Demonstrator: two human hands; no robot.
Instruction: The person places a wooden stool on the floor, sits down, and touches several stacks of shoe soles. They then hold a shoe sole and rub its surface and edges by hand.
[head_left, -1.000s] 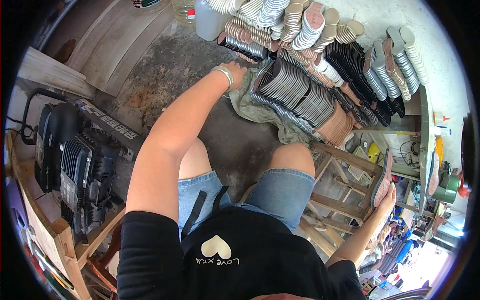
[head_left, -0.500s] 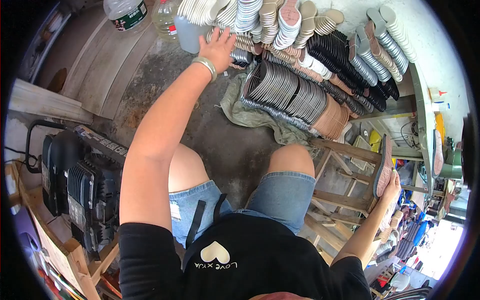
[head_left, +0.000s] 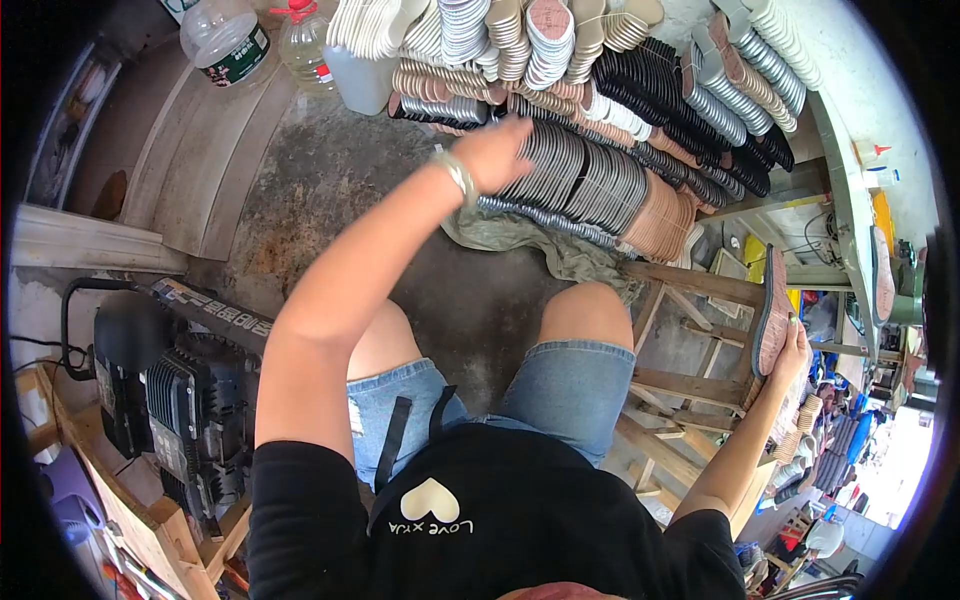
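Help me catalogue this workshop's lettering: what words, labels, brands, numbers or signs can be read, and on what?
"LOVE", then apparently "XYJA": black shirt, upside down.
Black machine's bar: pale characters, too blurred.
Bottle's green label: too small.
Other bottle's red-and-white label: too small.

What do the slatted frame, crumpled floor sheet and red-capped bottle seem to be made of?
The slatted frame looks like wood, probably unvarnished: brown, dull, worn bars. The crumpled sheet could be matt cloth or woven plastic, going by its soft folds. The red-capped bottle seems to be clear, smooth plastic, with see-through walls.
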